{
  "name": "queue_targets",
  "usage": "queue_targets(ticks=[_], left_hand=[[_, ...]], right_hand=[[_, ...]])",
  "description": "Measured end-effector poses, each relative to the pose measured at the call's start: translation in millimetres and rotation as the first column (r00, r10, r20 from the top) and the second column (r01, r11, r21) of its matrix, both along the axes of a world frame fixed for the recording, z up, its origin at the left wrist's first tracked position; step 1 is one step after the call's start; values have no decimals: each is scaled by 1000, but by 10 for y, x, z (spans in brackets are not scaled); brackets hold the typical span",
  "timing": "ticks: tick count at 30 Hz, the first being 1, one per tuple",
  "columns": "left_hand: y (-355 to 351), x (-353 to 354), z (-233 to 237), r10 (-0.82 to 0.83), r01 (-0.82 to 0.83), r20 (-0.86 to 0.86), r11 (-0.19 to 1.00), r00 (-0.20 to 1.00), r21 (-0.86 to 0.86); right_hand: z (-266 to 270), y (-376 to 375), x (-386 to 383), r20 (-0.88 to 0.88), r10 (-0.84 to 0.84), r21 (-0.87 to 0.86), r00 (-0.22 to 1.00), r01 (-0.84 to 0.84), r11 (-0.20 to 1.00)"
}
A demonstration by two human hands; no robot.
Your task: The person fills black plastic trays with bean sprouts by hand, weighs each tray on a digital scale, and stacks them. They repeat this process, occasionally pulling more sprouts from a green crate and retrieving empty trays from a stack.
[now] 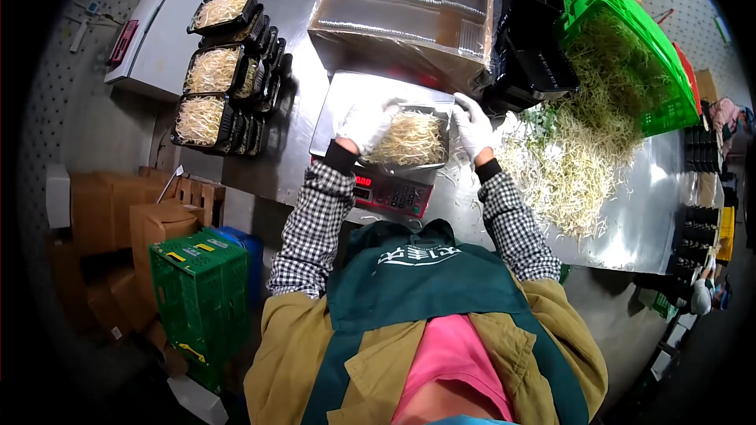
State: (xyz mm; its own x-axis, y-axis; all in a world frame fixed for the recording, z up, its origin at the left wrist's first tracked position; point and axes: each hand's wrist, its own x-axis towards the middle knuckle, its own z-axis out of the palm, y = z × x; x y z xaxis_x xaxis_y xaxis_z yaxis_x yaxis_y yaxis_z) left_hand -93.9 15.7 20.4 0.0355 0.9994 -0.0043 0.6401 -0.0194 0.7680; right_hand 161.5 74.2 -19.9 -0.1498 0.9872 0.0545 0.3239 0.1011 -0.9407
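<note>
White gloves cover both hands. On the red scale (391, 195) rests a tray with a heap of bean sprouts (411, 138). My left hand (368, 124) is at the left side of the heap, its fingers bent toward the sprouts; what they grip cannot be made out. At the tray's right edge is my right hand (472, 127), its fingers curled at the rim. A large pile of loose sprouts (563, 165) spreads over the metal table to the right, below a tipped green basket (630, 39).
Stacked black trays of sprouts (213, 71) stand at the left. Behind the scale is a plastic-wrapped box (402, 24), with empty black trays (535, 55) beside it. Green crates (201, 291) and cardboard boxes (161, 224) are at lower left.
</note>
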Motion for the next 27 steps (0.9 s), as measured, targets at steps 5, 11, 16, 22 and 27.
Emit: queue_targets(ticks=[5, 11, 16, 22, 27], left_hand=[[126, -182, -479, 211, -97, -405, 954, 890, 283], [-223, -163, -391, 422, -369, 452, 906, 786, -206], [-320, -247, -410, 340, -138, 849, 940, 404, -311], [-349, -234, -363, 336, -154, 784, 941, 522, -301], [-914, -60, -21, 535, -276, 459, 810, 709, -518]], right_hand=[[-5, -157, -267, 364, -143, 158, 920, 91, 983], [-175, -82, -191, 202, -40, -30, 978, 47, 998], [-259, 6, -142, -4, 58, -257, 998, -57, 965], [-237, 43, -82, -153, 104, -328, 983, -150, 933], [366, -388, 263, 21, 318, -516, 948, -262, 815]])
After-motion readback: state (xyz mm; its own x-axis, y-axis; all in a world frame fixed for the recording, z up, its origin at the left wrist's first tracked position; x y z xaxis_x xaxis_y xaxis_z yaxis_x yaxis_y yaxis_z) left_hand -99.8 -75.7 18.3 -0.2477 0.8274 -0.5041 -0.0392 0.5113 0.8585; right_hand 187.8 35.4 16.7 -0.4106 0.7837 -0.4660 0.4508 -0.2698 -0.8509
